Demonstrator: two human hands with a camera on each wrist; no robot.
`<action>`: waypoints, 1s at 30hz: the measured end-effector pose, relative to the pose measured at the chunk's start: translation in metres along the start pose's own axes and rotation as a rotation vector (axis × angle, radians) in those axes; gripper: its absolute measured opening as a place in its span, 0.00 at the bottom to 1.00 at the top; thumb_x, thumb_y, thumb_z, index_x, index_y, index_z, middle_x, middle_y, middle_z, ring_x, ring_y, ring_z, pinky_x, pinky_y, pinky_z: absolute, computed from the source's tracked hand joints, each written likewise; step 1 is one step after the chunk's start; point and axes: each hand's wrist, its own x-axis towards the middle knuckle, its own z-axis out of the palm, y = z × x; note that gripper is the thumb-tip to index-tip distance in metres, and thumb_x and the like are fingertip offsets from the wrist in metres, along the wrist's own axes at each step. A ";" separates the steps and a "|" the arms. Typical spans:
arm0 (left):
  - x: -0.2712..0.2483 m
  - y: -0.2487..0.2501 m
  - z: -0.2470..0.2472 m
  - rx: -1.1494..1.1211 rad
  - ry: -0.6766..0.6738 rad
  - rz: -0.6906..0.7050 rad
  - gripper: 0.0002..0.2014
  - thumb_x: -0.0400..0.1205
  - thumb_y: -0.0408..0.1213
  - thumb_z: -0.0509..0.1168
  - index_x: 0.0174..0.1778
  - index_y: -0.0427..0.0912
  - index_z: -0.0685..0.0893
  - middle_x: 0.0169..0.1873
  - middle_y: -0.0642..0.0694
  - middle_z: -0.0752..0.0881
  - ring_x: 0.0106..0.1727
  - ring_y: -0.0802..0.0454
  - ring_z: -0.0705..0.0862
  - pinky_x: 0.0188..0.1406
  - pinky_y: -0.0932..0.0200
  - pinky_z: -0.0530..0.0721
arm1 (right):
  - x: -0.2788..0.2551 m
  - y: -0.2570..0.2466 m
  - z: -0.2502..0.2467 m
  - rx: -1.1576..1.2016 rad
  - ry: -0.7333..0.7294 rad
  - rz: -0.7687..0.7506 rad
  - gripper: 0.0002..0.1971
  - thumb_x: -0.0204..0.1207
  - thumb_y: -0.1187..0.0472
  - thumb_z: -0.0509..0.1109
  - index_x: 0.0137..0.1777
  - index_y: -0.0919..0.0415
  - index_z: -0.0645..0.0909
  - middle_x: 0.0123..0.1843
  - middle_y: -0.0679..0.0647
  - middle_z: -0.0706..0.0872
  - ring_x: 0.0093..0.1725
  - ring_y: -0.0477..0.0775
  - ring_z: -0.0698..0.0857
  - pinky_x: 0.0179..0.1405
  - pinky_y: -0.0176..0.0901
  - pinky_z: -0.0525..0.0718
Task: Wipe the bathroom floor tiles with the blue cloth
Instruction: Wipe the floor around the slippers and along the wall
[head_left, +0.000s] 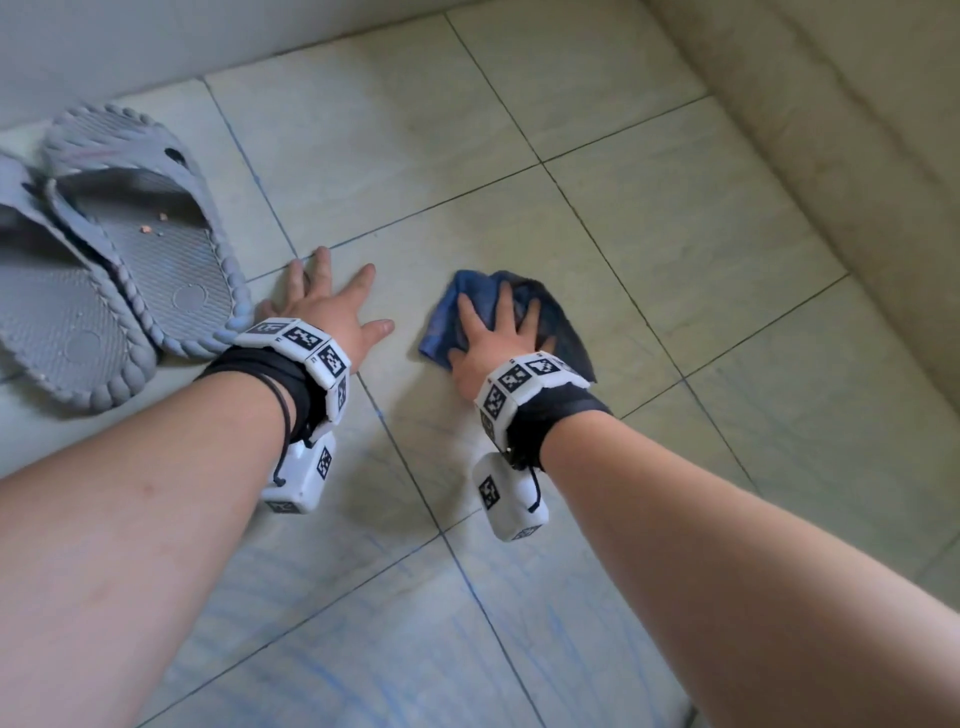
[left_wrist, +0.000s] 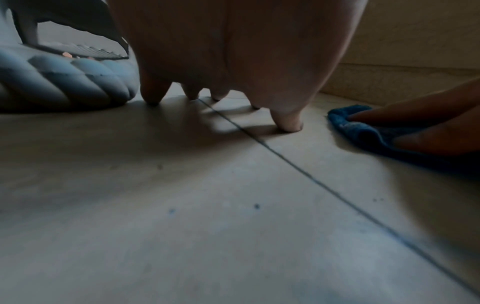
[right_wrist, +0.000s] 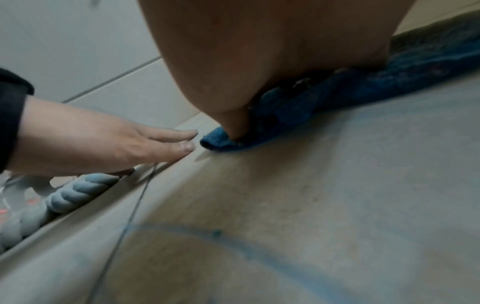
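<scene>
A crumpled blue cloth (head_left: 556, 317) lies on the pale floor tiles (head_left: 649, 218) in the middle of the head view. My right hand (head_left: 496, 332) presses flat on top of it with fingers spread and straight. The cloth (right_wrist: 298, 102) bunches under that palm in the right wrist view, and its left edge (left_wrist: 363, 131) shows in the left wrist view. My left hand (head_left: 332, 306) rests flat on the bare tile to the left of the cloth, fingers spread, holding nothing. Its fingertips (left_wrist: 288, 125) touch the floor beside a grout line.
A pair of grey slippers (head_left: 130, 249) lies at the left, touching my left wrist side. A beige tiled wall (head_left: 831, 130) rises at the right and a pale wall at the back. Faint blue streaks mark the near tiles (head_left: 519, 649).
</scene>
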 end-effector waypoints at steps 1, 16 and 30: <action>0.000 0.000 0.001 0.002 0.007 -0.003 0.35 0.86 0.61 0.57 0.86 0.64 0.49 0.87 0.48 0.34 0.87 0.42 0.35 0.82 0.30 0.48 | 0.000 0.002 0.000 0.002 -0.005 -0.005 0.32 0.85 0.46 0.58 0.84 0.36 0.45 0.86 0.50 0.30 0.84 0.67 0.32 0.80 0.73 0.42; -0.001 0.008 0.000 0.017 -0.011 -0.027 0.35 0.86 0.63 0.54 0.87 0.63 0.46 0.86 0.46 0.32 0.86 0.39 0.33 0.83 0.30 0.45 | 0.013 0.046 -0.020 0.118 0.094 0.311 0.31 0.86 0.45 0.52 0.84 0.33 0.39 0.86 0.52 0.28 0.84 0.70 0.33 0.80 0.74 0.44; 0.000 0.003 -0.003 -0.010 0.003 0.030 0.36 0.85 0.63 0.55 0.87 0.63 0.48 0.86 0.45 0.32 0.86 0.38 0.32 0.82 0.29 0.43 | -0.011 0.044 0.007 -0.014 0.071 0.109 0.29 0.87 0.42 0.47 0.85 0.36 0.40 0.86 0.49 0.28 0.84 0.64 0.31 0.81 0.71 0.41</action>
